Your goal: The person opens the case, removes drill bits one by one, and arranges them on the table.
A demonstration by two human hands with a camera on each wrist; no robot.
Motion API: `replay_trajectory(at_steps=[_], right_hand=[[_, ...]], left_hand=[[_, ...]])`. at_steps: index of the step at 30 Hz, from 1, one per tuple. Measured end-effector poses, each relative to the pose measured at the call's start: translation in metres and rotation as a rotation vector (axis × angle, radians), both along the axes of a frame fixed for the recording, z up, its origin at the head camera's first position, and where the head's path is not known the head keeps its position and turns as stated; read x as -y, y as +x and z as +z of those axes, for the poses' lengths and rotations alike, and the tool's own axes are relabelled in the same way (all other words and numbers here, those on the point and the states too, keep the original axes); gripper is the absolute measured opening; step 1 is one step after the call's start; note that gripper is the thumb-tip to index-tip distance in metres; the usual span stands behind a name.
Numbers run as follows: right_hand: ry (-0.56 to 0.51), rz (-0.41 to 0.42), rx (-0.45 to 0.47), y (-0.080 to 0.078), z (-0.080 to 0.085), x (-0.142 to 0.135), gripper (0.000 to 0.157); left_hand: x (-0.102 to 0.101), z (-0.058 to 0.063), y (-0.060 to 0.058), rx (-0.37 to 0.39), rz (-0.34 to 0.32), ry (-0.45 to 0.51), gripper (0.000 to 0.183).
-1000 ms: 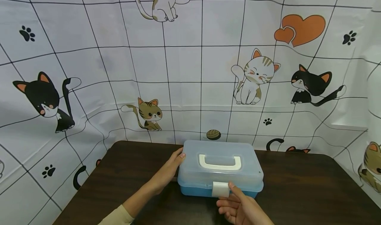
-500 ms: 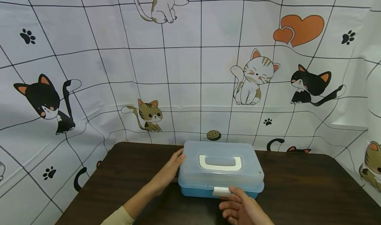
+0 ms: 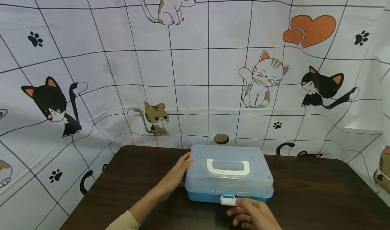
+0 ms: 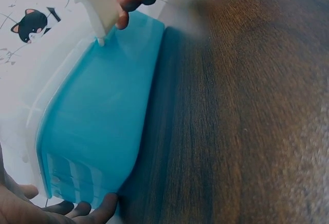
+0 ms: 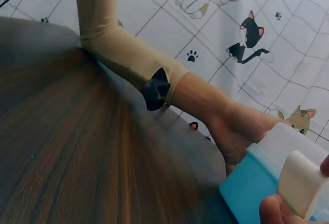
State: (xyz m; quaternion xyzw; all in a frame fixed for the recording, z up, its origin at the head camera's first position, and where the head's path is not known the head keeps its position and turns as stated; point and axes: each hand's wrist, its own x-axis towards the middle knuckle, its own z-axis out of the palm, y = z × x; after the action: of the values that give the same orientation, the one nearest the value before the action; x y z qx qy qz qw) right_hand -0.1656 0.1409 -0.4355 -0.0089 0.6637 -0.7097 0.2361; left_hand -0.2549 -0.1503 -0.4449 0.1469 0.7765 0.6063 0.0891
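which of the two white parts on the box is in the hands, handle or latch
The white latch on the front of the box: the right hand pinches it, while nothing touches the white handle on top.

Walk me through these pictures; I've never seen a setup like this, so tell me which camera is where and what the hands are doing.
There is no machine arm here: a person works with two bare hands. The wide picture comes from a camera worn on the head, looking forward and down. The two closer ones come from cameras on the left and right wrists, so they look tilted.

On the dark wooden table sits a box with a blue base, a cloudy see-through lid, lying closed, and a white carry handle. The left hand rests against the box's left side. The right hand holds the white latch at the front, which is tipped outward.
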Motion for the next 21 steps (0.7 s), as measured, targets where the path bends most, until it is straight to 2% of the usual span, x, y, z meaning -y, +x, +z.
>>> replay_trajectory(at_steps=[3,8,16,21], right_hand=[[0.0,-0.013,-0.028,0.0001,-0.0013,-0.0006,0.056],[0.073,-0.043,-0.086,-0.0012,-0.0022,-0.0033,0.052],[0.158,0.005,-0.229,0.0001,-0.0064,-0.0077,0.056],[0.336,0.018,-0.373,0.0037,-0.0049,-0.0049,0.057]], left_hand=[[-0.0003,0.0001,0.0002,0.0,0.0,0.008,0.058],[-0.0003,0.0008,-0.0001,0.001,-0.005,0.02,0.058],[-0.0017,0.0012,-0.0011,-0.001,0.005,0.014,0.059],[-0.0024,0.0003,0.0,0.001,0.004,0.016,0.058]])
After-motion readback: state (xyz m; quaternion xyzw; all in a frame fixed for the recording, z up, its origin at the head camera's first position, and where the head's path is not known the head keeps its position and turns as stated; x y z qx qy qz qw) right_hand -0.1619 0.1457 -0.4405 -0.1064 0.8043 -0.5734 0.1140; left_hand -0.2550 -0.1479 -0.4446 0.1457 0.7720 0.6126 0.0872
